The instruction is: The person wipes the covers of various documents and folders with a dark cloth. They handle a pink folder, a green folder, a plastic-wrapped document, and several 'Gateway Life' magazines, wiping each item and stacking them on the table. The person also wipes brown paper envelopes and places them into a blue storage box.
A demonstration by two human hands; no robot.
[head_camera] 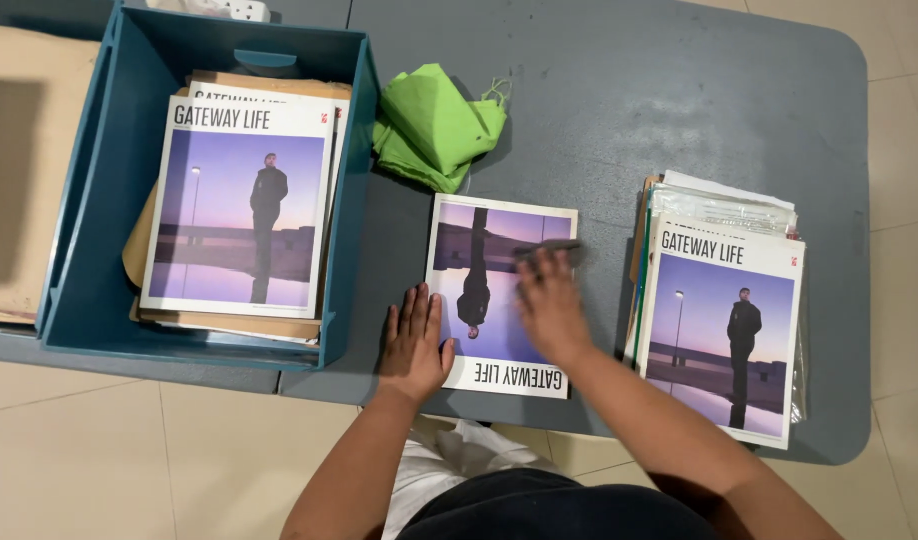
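Left hand [414, 345] lay flat, fingers spread, holding nothing, pinning the left edge of the magazine [503, 295] near the tabletop's front edge. Right hand [549, 305], blurred, rested on its cover; grip unclear. Long axis ran front-to-back.

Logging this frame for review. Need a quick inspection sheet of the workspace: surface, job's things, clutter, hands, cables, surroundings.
Surface: dark grey table, rounded corners.
Job's things: magazine flat in the middle, its purple cover upside down to the wearer; stack of magazines on the right; blue bin on the left with more magazines inside.
Clutter: crumpled green cloth bag behind the middle magazine.
Hands: left hand flat on the magazine's left edge; right hand on its cover, blurred, with a small dark object at the fingertips.
Cables: nothing seen.
Surroundings: beige tiled floor; white object at the top edge.
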